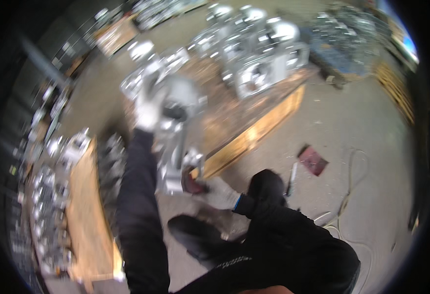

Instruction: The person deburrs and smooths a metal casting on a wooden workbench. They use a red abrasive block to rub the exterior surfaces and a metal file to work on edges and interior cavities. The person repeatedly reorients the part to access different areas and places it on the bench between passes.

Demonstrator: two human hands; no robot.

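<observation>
A shiny silver metal casting (176,147) lies at the left end of a brown-topped wooden platform, its near end reaching past the edge. My left hand (148,110), in a white glove, rests against the casting's far part. Motion blur smears its fingers, so their grip is unclear. At the casting's near end my right hand (217,193), in a pale glove, is closed on a dark red abrasive sheet (192,183) and presses it to the metal. The far side of the casting is blurred.
Several more castings (259,73) stand on the platform (254,139). A red sheet (313,160), a thin white-handled tool (292,179) and a pale cable (345,203) lie on the floor at right. Left of me are a long wooden board (87,215) and rows of castings (50,215).
</observation>
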